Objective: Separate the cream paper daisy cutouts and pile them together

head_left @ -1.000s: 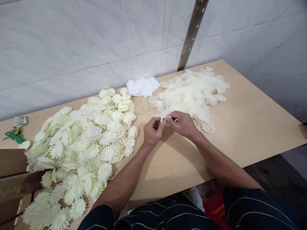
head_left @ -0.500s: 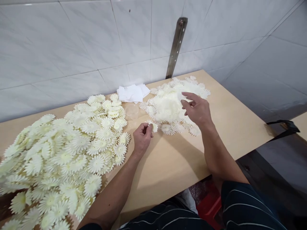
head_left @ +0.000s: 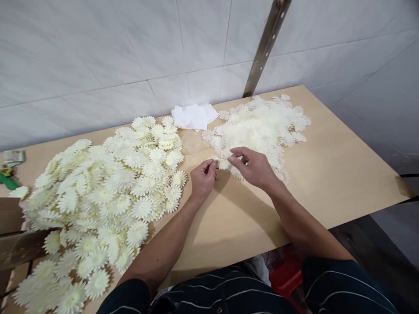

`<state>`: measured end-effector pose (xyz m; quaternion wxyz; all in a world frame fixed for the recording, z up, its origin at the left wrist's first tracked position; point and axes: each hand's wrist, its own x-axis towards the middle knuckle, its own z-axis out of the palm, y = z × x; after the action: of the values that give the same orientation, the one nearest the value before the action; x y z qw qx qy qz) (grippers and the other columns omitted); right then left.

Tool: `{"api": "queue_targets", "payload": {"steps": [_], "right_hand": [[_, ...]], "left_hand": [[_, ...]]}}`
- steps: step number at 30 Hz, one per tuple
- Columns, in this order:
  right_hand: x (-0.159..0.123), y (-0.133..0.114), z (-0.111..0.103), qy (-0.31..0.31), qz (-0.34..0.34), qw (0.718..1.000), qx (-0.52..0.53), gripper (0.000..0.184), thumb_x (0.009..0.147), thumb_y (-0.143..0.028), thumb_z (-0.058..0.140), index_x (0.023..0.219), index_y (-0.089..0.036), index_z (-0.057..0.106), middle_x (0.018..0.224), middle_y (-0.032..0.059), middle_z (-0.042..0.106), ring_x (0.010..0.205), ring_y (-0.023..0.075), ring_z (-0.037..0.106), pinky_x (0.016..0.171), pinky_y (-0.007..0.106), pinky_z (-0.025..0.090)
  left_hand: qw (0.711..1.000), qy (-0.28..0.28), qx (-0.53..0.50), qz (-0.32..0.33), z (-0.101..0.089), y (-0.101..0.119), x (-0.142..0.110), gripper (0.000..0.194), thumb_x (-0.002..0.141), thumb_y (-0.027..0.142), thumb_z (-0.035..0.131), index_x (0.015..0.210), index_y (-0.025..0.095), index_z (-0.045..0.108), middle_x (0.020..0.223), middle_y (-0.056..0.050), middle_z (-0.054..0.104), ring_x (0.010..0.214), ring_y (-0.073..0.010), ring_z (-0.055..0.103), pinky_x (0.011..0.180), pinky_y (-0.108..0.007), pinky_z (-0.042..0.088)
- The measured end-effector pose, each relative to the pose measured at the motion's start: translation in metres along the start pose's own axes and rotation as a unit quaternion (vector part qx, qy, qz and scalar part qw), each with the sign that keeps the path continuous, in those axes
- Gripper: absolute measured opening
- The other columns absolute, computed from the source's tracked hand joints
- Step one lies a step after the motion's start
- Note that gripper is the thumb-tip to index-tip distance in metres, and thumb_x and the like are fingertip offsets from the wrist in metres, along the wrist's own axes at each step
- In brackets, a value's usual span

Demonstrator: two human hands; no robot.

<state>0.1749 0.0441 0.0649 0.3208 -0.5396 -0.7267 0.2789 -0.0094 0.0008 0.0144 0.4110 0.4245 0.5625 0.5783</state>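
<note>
Between the thumb and forefinger of my left hand (head_left: 203, 179) is the near side of a small cream artificial flower head (head_left: 224, 164). My right hand (head_left: 252, 166) is closed in a pinch at the right edge of that same flower; the exact contact is too small to make out. Behind and to the right of the hands spreads a heap of flat white petal pieces (head_left: 262, 126). On the left lies a larger pile of cream flower heads (head_left: 111, 187), many with yellowish centres and a small middle hole.
White paper sheets (head_left: 194, 117) and a clear round plastic piece (head_left: 191, 143) lie between the heaps. A green-handled tool (head_left: 9, 182) and a cardboard box (head_left: 19, 248) are at far left. Behind the wooden table (head_left: 340, 161) rises a tiled wall with a metal bracket (head_left: 265, 48).
My right hand has come down and left from above the white heap to the flower in my left hand, its fingers closing. The view has shifted left, bringing the tool into sight.
</note>
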Motion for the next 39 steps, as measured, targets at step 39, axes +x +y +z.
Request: {"api": "queue_targets", "payload": {"steps": [39], "right_hand": [[-0.004, -0.007, 0.025, -0.069, 0.139, 0.946, 0.286, 0.075, 0.073, -0.093, 0.081, 0.062, -0.024, 0.053, 0.053, -0.0033, 0.049, 0.047, 0.0112, 0.042, 0.044, 0.028, 0.038]], "left_hand": [[0.990, -0.100, -0.092, -0.041, 0.000, 0.005, 0.001, 0.061, 0.079, 0.079, 0.085, 0.081, 0.021, 0.067, 0.053, 0.003, 0.064, 0.043, -0.0099, 0.054, 0.045, -0.023, 0.044]]}}
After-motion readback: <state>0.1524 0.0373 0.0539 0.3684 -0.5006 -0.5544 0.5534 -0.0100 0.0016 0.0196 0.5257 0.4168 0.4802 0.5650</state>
